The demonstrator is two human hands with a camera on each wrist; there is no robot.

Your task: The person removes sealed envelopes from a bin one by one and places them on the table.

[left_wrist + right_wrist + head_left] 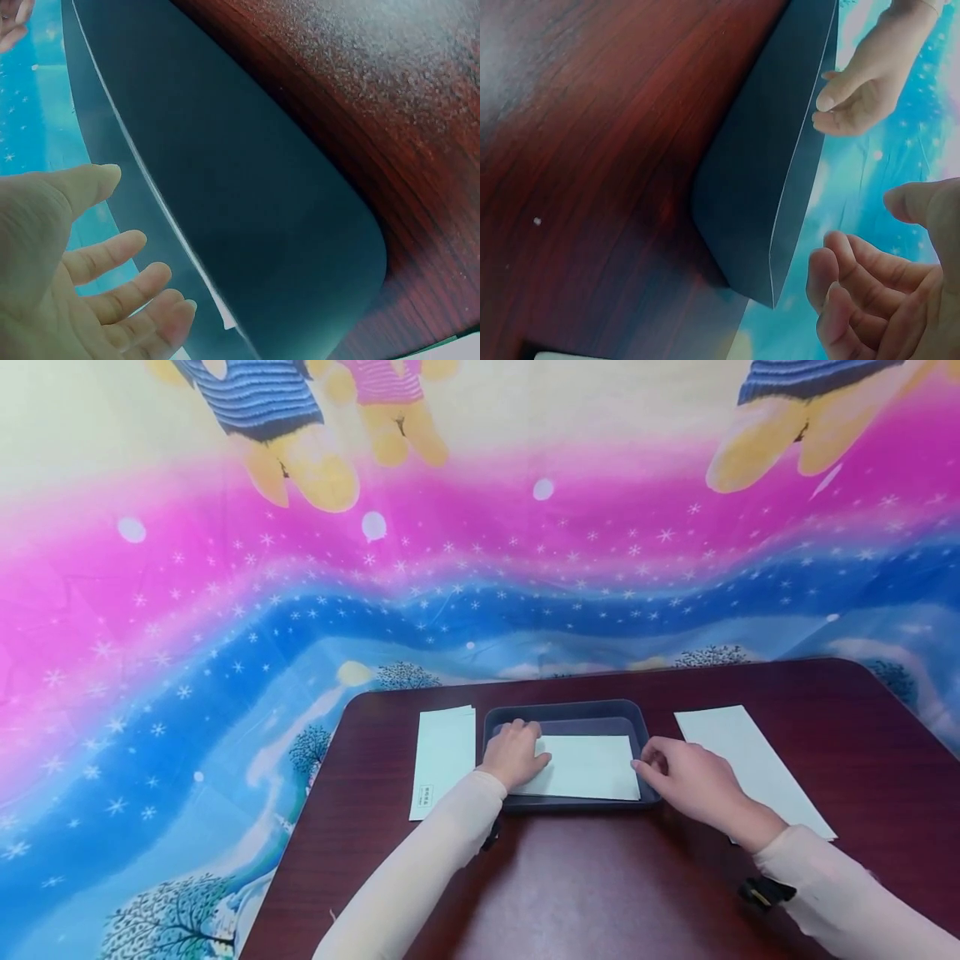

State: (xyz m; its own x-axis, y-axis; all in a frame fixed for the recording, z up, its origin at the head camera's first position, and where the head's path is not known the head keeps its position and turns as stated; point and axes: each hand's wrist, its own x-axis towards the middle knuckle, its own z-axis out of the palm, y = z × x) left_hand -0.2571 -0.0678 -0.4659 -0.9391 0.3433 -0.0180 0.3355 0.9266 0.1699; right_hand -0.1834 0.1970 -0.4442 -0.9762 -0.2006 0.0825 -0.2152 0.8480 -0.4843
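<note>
A dark grey tray (570, 708) stands on the dark red table (585, 877) and holds a white sheet of paper (592, 767). My left hand (517, 753) lies over the sheet's left end inside the tray. In the left wrist view its fingers (112, 277) are relaxed and spread, with nothing in them, beside the tray wall (247, 225). My right hand (686, 777) is at the tray's right rim, fingertips near the paper's right edge. In the right wrist view its fingers (855, 292) hang loosely curled and hold nothing, next to the tray's corner (772, 172).
A stack of white envelopes (444, 758) lies left of the tray. A long white sheet (750, 764) lies to the tray's right, partly under my right forearm. A colourful printed cloth (300, 610) hangs behind the table.
</note>
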